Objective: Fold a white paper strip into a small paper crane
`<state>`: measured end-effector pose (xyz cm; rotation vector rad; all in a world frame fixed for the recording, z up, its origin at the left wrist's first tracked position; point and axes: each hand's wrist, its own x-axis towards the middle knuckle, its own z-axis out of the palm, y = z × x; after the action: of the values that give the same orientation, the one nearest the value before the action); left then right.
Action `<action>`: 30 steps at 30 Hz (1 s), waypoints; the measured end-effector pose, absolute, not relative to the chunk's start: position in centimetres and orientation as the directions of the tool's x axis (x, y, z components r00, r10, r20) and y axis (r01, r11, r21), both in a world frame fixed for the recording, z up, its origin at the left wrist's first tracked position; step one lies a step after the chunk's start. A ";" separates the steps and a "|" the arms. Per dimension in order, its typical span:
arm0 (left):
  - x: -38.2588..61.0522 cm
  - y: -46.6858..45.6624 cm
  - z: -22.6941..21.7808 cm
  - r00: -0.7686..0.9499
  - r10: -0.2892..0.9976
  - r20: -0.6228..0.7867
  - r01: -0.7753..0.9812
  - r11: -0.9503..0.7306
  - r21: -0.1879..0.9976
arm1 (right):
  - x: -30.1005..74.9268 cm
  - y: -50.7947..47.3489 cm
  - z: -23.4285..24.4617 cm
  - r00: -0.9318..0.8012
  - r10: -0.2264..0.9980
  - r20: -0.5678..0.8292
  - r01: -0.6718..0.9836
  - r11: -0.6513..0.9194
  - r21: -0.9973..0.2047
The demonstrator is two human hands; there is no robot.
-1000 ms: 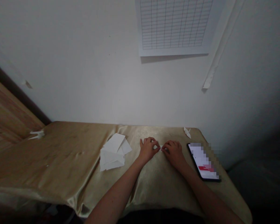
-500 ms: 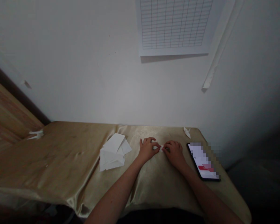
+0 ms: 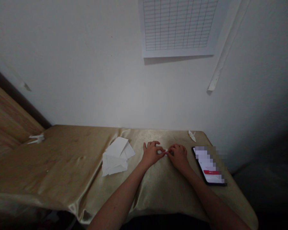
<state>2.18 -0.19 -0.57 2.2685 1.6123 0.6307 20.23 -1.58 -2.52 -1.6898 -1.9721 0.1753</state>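
Note:
A small white piece of paper [image 3: 166,151] shows between my two hands, mostly hidden by the fingers. My left hand [image 3: 152,153] pinches its left side with thumb and forefinger, the other fingers raised and apart. From the right, my right hand [image 3: 179,156] pinches the same piece, its fingers curled. Both hands are low over the gold tablecloth, fingertips almost touching. Left of my left hand lies a loose pile of white paper sheets [image 3: 116,159], several of them overlapping.
A phone [image 3: 210,169] with a lit screen lies at the right. Behind it is a folded white paper shape [image 3: 192,136]. More white paper scraps [image 3: 37,138] lie at the far left. The gold cloth [image 3: 62,159] has raised folds. A printed grid sheet [image 3: 179,28] hangs on the wall.
My fingertips have drawn slightly closer together on the small paper, so less of it shows. The pile, phone and scraps stay where they were.

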 end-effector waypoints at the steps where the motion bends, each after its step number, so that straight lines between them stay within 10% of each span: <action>1: 2.2 -0.2 -0.5 0.281 0.942 0.183 0.818 -0.335 0.468 | 20.2 -1.6 -2.5 -0.072 0.950 0.305 0.881 0.204 -0.428; 30: 1.9 -0.7 -1.0 0.292 0.934 0.205 0.809 -0.355 0.468 | 21.1 -1.6 -2.8 -0.134 0.939 0.316 0.864 0.267 -0.427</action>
<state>1.93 -0.67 -1.03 2.2885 1.5918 0.6534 21.07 -1.56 -2.84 -1.6228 -2.0238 0.1901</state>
